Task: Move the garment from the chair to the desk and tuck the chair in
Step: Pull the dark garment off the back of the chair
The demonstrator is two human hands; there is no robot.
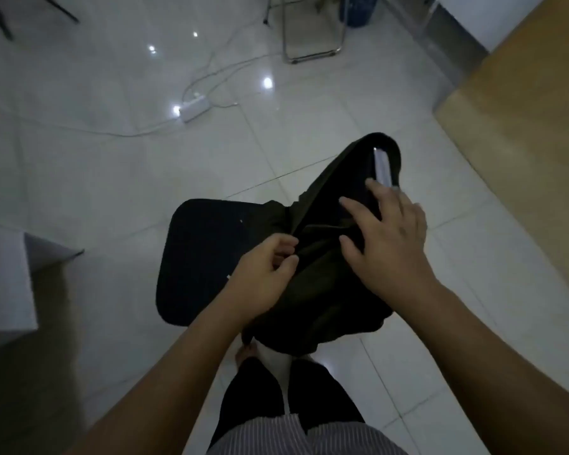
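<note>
Below, a dark garment (326, 290) is lying bunched over the right side of a black chair (197, 257) on the tiled floor (112, 175). The left hand (263, 270) is pinching a fold, its grip clenched on cloth; the right hand (385, 241) is resting spread on top, grip released. The wooden counter (523, 126) is standing well apart, at right.

A glossy pale tiled floor (112, 178) is filling most of the view, catching spots of light. A black chair (197, 257) is standing on it at centre, carrying a dark garment (326, 290) on its 3 o'clock side. Toward 11 o'clock a white power strip (194, 108) is lying with cables (119, 133) trailing off. At 12 o'clock a metal frame (312, 55) is standing, possibly another chair. A wooden desk (532, 110) is sitting at 2 o'clock.
</note>
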